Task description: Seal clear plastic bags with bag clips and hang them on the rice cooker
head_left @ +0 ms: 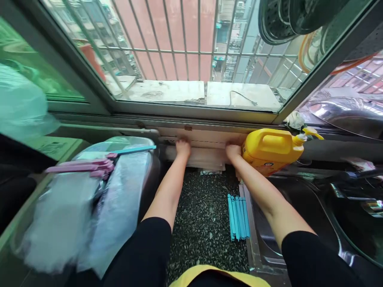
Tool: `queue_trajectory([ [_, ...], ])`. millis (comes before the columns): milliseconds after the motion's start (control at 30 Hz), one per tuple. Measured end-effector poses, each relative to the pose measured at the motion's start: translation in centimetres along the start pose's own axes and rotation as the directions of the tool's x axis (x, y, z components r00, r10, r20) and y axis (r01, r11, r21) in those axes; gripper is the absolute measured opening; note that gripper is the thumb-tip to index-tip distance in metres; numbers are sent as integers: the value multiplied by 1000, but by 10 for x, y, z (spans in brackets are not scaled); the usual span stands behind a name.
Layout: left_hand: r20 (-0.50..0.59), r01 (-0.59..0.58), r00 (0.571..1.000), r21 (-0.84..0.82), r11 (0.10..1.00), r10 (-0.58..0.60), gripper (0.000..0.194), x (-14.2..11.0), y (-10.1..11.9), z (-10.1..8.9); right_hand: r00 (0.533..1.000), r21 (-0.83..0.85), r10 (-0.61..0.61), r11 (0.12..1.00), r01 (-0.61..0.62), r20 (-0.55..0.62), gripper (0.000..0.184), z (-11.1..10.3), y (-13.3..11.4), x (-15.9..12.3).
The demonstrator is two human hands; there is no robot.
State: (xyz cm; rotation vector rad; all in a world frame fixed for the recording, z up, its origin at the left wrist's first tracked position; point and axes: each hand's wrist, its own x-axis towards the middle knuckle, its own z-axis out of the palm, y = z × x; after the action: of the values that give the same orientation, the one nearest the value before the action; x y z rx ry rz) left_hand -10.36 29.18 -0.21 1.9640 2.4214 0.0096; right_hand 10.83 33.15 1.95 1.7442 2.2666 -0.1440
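At the back of the dark speckled counter (pixel 206 211), both my arms reach to the foot of the window. My left hand (pixel 183 147) is closed at the left part of a flat, light-brown piece of cardboard (pixel 206 153), which leans or lies against the wall below the sill. My right hand (pixel 233 151) is closed at its right end, close beside a yellow jug (pixel 269 149) with a pump top. Motion blur smears the fingertips of both hands. Several blue plastic sealing clips (pixel 238 217) lie side by side near the sink's edge.
To the left, a tub (pixel 152 159) holds clear plastic bags (pixel 125 191), pink clips (pixel 98 165) and a long blue clip (pixel 134 150). A metal sink (pixel 278 215) with a faucet (pixel 356 195) is on the right. Ahead stands a barred window (pixel 191 107); pan lids (pixel 278 20) hang at upper right.
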Motion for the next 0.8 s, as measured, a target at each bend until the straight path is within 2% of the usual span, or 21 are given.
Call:
queue_trajectory([
  [100, -110, -65, 992, -44, 997, 60, 34, -15, 12, -41, 985, 0, -37, 999, 38, -168, 34, -31, -18, -22],
  [167, -219, -100, 972, -63, 993, 84, 31, -27, 17, -74, 951, 63, -100, 990, 124, -293, 30, -52, -38, -40],
  [233, -297, -106, 952, -74, 992, 80, 30, -41, 11, -111, 903, 154, -173, 956, 250, -393, 26, -72, -65, -59],
  [333, -335, -34, 942, -110, 993, -5, 32, -65, -24, -165, 838, 233, -292, 872, 432, -460, 24, -94, -112, -86],
  [433, -281, 118, 945, -190, 975, -169, 33, -93, -84, -202, 773, 211, -429, 795, 568, -468, 26, -105, -159, -100],
  [533, -218, 234, 934, -225, 946, -283, 31, -124, -145, -215, 721, 125, -529, 761, 636, -449, 31, -108, -197, -102],
  [600, -202, 273, 925, -235, 933, -321, 28, -143, -174, -212, 730, 82, -545, 776, 625, -412, 34, -108, -215, -99],
  [700, -166, 288, 927, -264, 920, -338, 24, -166, -195, -202, 770, 51, -540, 807, 588, -338, 33, -109, -231, -97],
  [800, -157, 245, 944, -263, 933, -292, 21, -176, -199, -193, 772, 20, -551, 810, 586, -318, 27, -110, -230, -98],
])
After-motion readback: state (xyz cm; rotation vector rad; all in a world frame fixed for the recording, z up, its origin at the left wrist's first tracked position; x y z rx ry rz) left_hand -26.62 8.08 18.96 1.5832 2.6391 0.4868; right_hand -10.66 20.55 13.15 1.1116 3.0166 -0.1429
